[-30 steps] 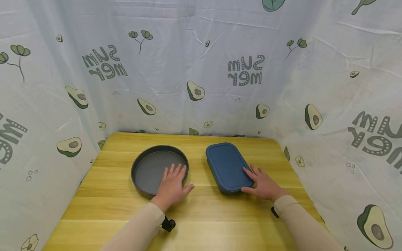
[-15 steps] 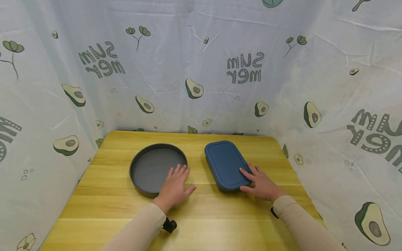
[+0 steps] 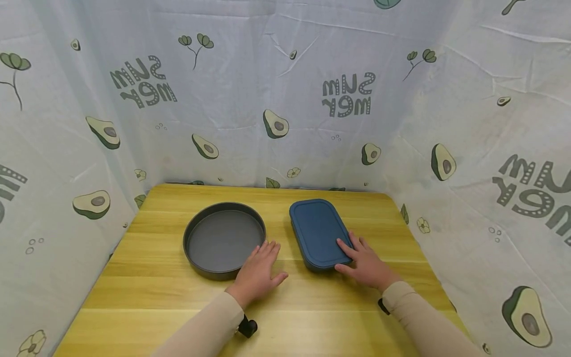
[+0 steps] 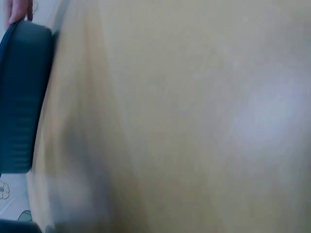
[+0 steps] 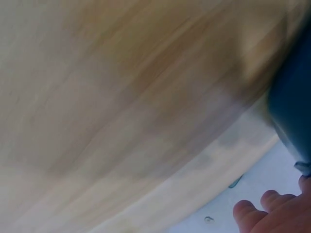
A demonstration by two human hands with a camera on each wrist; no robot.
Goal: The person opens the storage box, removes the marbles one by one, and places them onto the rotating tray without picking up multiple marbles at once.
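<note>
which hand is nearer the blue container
Right: the right hand is at the near right corner of the blue container; the left hand is left of it, by the pan.

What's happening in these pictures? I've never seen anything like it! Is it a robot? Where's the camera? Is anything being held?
No robot here: a person's left grip and right grip, meaning two bare hands, are busy.

The big picture looks down from a camera on the head. The two blurry ones come from cameras on the left and right wrists.

On the wooden table are a round pan and a blue box with its lid on.

The left fingers reach out by the pan's edge; I can't tell whether they touch. The right fingers rest on the lid's corner. Nothing looks lifted.
</note>
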